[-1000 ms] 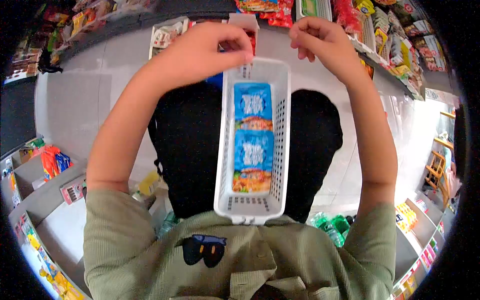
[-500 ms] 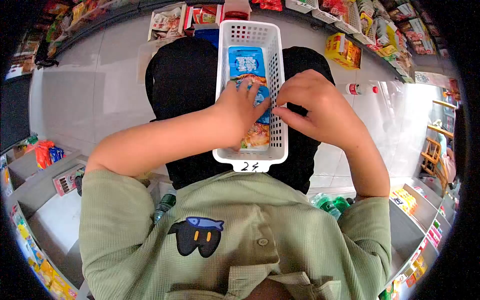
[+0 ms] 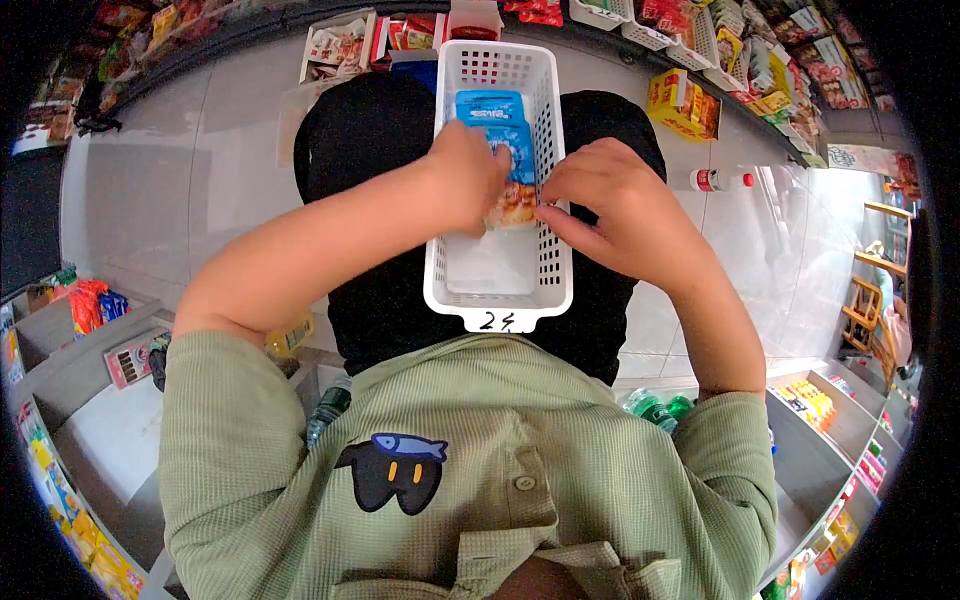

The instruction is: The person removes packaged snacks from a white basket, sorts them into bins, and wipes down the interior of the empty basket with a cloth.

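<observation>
A white perforated basket marked "24" rests across my lap. Inside it, a blue snack packet overlaps a second blue packet at the far end, and the near part of the basket floor shows bare. My left hand reaches in from the left, its fingers closed on the left edge of the nearer packet. At the basket's right wall is my right hand, with fingers curled and thumb and fingertips against the rim; what they pinch, if anything, is hidden.
Boxes of snacks stand on the floor beyond my knees. A yellow box and a red-capped bottle are to the right. Shelves of packets curve around the top right. Grey compartments flank me, and green bottles stand behind my right side.
Both hands came down from beyond the basket to it. Since the last frame, my left hand has moved the nearer packet away from me, over the farther one.
</observation>
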`<state>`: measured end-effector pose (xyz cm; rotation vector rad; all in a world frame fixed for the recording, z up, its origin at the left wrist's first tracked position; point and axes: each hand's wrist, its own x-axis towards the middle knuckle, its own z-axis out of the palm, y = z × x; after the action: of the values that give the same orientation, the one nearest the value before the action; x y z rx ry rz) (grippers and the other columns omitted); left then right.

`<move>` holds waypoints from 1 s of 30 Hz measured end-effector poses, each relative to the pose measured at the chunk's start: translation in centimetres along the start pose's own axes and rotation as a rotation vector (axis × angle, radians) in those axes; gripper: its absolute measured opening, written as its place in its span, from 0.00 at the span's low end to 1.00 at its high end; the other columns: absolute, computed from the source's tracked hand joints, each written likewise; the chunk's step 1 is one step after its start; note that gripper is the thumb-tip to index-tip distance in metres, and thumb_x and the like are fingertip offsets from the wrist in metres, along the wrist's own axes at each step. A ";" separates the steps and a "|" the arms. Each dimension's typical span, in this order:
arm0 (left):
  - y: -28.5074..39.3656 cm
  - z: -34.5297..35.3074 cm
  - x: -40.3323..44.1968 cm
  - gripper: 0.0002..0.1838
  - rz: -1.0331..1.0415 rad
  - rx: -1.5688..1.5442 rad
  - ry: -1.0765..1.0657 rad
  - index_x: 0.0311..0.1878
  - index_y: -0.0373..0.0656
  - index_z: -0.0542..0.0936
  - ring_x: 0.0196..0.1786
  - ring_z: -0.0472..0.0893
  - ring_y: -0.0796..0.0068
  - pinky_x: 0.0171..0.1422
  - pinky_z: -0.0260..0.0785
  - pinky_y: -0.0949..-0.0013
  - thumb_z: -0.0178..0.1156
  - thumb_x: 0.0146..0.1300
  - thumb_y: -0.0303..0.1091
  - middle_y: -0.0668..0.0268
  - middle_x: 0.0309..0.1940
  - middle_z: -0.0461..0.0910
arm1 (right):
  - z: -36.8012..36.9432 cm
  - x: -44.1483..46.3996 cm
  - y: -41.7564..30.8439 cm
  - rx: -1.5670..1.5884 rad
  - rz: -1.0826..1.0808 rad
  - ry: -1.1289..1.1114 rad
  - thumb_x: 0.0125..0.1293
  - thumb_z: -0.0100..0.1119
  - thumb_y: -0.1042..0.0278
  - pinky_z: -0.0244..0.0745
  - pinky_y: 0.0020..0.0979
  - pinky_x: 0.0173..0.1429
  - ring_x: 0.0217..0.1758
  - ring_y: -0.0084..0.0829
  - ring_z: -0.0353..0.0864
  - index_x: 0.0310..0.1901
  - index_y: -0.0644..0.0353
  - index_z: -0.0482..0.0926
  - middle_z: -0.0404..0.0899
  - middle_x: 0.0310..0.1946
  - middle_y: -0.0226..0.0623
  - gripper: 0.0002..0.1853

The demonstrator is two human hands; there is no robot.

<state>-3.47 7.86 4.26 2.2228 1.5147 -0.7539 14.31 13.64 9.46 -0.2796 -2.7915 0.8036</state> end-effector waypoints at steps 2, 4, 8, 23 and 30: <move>-0.9 0.2 1.2 0.49 -0.033 0.003 0.015 0.65 0.33 0.65 0.53 0.76 0.57 0.55 0.66 0.60 0.70 0.40 0.48 0.49 0.50 0.76 | 0.1 0.0 0.2 0.009 -0.003 0.012 0.51 0.66 0.73 0.70 0.37 0.47 0.37 0.40 0.79 0.29 0.62 0.78 0.80 0.30 0.37 0.06; -1.7 0.0 1.8 0.49 -0.068 0.034 0.050 0.64 0.34 0.66 0.54 0.76 0.56 0.56 0.67 0.61 0.71 0.39 0.51 0.47 0.53 0.75 | 0.0 0.0 0.5 -0.016 0.002 0.037 0.51 0.66 0.73 0.70 0.38 0.47 0.37 0.40 0.79 0.29 0.62 0.78 0.80 0.29 0.37 0.06; -1.8 0.0 1.7 0.52 -0.028 -0.007 0.154 0.65 0.35 0.65 0.55 0.76 0.54 0.55 0.69 0.59 0.71 0.38 0.55 0.45 0.57 0.72 | -0.1 -0.2 0.9 -0.038 0.023 0.019 0.51 0.67 0.72 0.71 0.38 0.46 0.36 0.41 0.79 0.29 0.62 0.78 0.80 0.29 0.38 0.07; -2.0 -0.1 4.2 0.39 0.067 -0.195 0.211 0.52 0.36 0.74 0.45 0.81 0.54 0.46 0.75 0.56 0.74 0.37 0.49 0.51 0.44 0.79 | 0.2 -0.1 1.6 0.010 0.015 0.029 0.51 0.66 0.73 0.71 0.38 0.46 0.37 0.41 0.79 0.29 0.63 0.78 0.80 0.29 0.38 0.07; -1.7 -0.6 4.0 0.37 0.086 -0.175 0.180 0.50 0.36 0.74 0.42 0.82 0.54 0.43 0.76 0.56 0.74 0.35 0.44 0.52 0.42 0.80 | 0.5 0.2 1.7 -0.001 0.006 0.043 0.50 0.66 0.73 0.71 0.38 0.45 0.36 0.41 0.79 0.28 0.62 0.78 0.79 0.29 0.37 0.06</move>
<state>-3.80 11.78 2.38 2.2552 1.4913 -0.3879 14.21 14.85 8.18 -0.3013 -2.7526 0.7881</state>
